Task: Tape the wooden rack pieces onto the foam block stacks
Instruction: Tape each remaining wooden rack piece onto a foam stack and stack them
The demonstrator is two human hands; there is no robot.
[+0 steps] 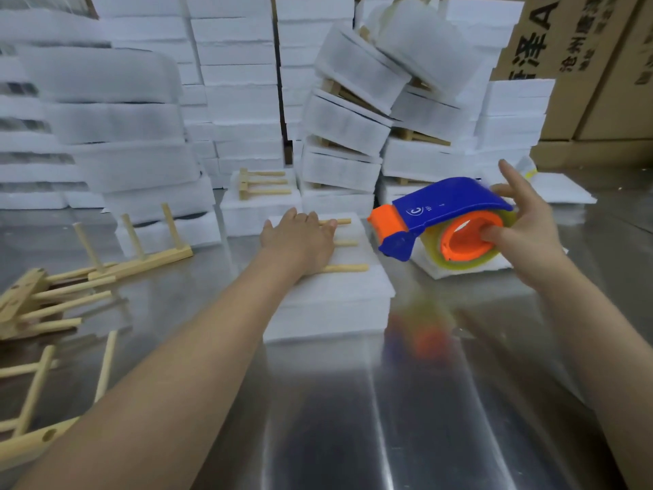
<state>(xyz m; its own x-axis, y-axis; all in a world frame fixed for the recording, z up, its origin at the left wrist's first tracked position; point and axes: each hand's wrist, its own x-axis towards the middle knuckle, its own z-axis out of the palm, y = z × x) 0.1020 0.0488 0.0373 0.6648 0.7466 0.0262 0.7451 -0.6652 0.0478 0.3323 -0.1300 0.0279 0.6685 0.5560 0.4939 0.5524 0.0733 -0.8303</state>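
Note:
A white foam block stack (328, 305) sits in the middle of the shiny metal table (424, 401). A wooden rack piece (348, 268) lies flat on top of it, its pegs pointing right. My left hand (300, 242) presses flat on that rack piece, fingers spread, holding it down. My right hand (523, 238) holds a blue and orange tape dispenser (441, 217) with a roll of clear tape, raised in the air just right of the stack, its orange nose pointing towards the rack.
Loose wooden rack pieces (53, 298) lie in a heap at the left. Another foam block with a rack piece (261, 187) sits behind. Tall piles of foam blocks (240, 83) fill the back; taped bundles (353, 118) lean at the right. Cardboard boxes (600, 65) stand far right.

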